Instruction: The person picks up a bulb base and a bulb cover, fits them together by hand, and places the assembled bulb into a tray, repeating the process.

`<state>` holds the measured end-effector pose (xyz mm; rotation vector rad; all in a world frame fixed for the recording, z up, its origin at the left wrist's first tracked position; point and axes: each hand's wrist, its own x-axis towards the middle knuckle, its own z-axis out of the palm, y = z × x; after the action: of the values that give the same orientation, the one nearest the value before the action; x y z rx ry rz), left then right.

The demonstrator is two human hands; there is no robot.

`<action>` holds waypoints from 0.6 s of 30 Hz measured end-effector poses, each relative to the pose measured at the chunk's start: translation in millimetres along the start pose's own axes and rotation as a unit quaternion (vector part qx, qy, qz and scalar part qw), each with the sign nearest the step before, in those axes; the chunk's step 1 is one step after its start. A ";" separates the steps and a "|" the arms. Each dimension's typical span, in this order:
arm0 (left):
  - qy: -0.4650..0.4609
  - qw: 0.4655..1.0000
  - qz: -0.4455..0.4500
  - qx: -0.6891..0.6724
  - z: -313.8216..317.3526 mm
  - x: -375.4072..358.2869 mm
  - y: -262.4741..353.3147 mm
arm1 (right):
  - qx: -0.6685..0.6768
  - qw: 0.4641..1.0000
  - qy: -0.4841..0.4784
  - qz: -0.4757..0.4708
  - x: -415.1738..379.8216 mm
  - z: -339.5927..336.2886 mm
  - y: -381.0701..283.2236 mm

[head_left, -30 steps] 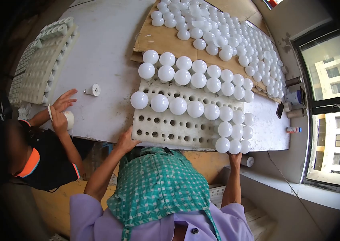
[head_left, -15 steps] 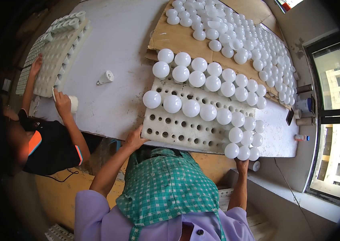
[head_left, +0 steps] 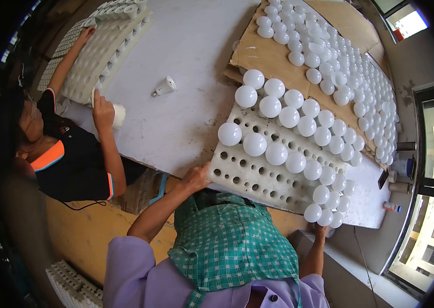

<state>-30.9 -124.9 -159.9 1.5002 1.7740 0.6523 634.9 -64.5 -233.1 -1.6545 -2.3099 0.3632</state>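
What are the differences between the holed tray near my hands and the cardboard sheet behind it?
The tray is whitish and has round holes; the cardboard sheet is brown where bare. On the tray, the globes stand in neat rows; on the cardboard sheet, they lie loosely crowded. Both carry white globes.

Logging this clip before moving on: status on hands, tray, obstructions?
Left hand at left corner of tray. Right hand at right end, partly behind globes. Tray part-filled, bare holes on near side. Cardboard with more globes close beyond.
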 end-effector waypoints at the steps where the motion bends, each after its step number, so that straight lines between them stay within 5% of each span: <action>1: 0.000 1.000 -0.003 0.009 2.2 1.7 -2.3 | 0.002 1.000 -0.002 0.003 0.3 0.6 4.3; 18: -0.008 0.999 -0.048 0.000 -5.0 17.3 19.2 | 0.019 0.999 0.027 0.039 29.5 21.5 -17.4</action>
<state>-24.1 -103.9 -145.6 1.4072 1.8224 0.5911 602.7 -42.9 -244.5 -1.7180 -2.1907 0.3719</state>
